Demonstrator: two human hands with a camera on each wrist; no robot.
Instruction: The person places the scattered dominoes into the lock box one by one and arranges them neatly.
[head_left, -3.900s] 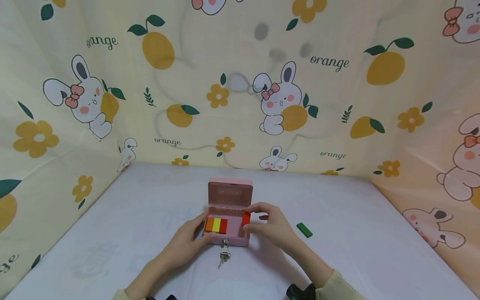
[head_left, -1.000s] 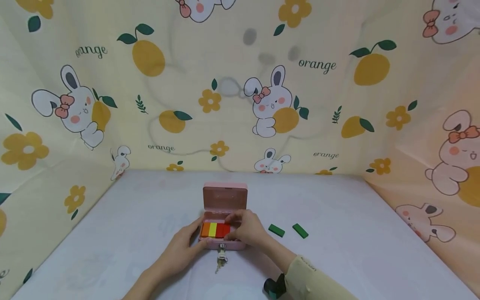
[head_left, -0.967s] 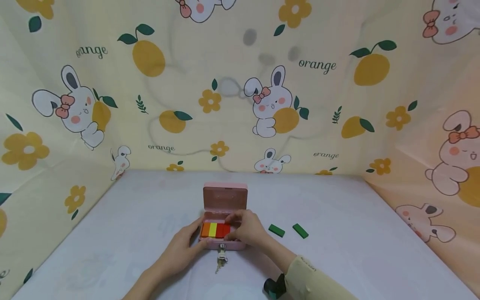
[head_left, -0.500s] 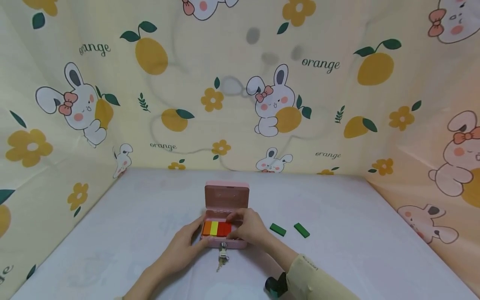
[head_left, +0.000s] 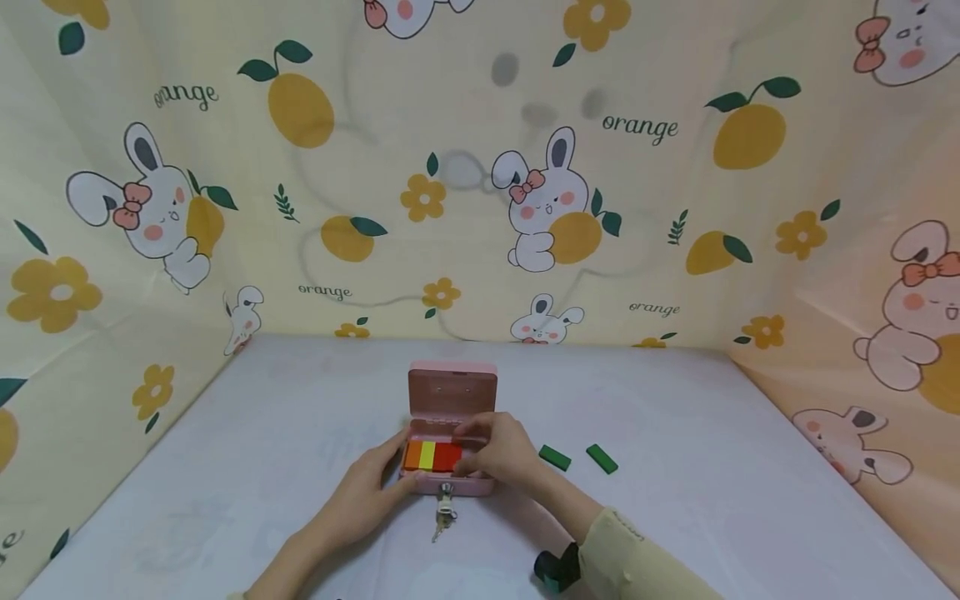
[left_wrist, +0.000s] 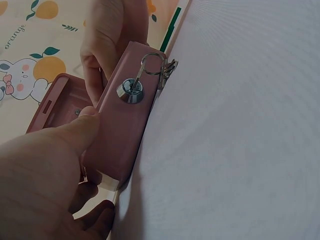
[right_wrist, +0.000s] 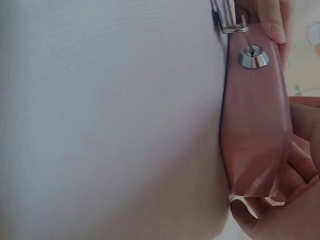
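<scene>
Perhaps the right hand (head_left: 501,452), a red block (head_left: 452,457) pinched between its fingers, could tilt it by pushing crookedly, though the left hand (head_left: 369,490) grips the box (head_left: 468,487).

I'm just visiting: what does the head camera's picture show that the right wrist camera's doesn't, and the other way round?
Only the head view: the orange, yellow and red blocks inside the box, two green blocks lying on the table, and the sleeve on the right arm.

Only the right wrist view: the lock's face in close detail, and a fingertip of the right hand low by the box's right end.

Both: the pink box, its lock, both hands and the white table.
</scene>
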